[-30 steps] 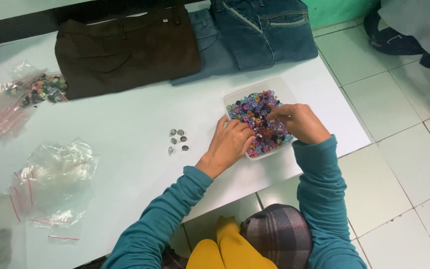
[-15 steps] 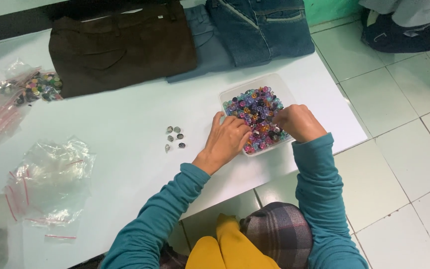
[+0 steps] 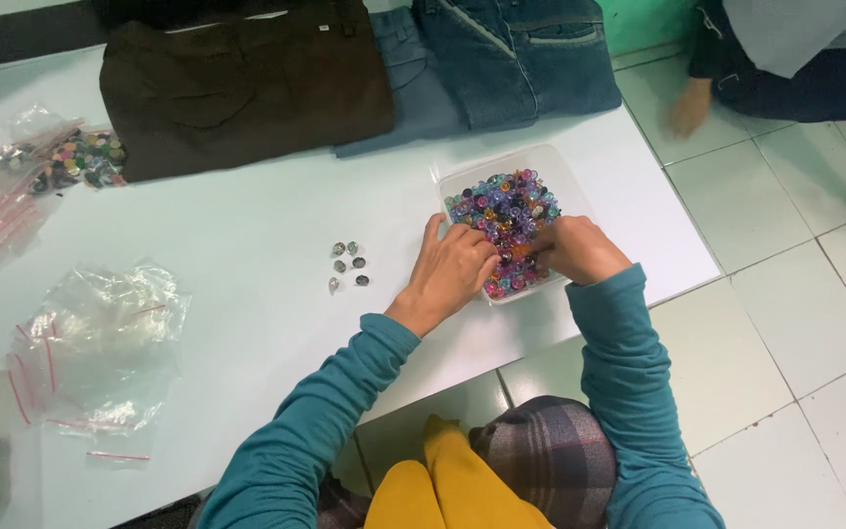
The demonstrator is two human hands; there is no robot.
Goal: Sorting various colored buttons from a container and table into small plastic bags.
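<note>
Lying under both hands [image 3: 516, 260]: beads [image 3: 506, 206].

white table [image 3: 247, 225] fills most of the view, smooth top, even soft light, no hard shadows. floor [image 3: 795, 294] on the right is pale square tiles with dark grout lines. strip of green wall [image 3: 653, 20] at the top right, meeting the floor. dark band along the table's far left edge.
</note>
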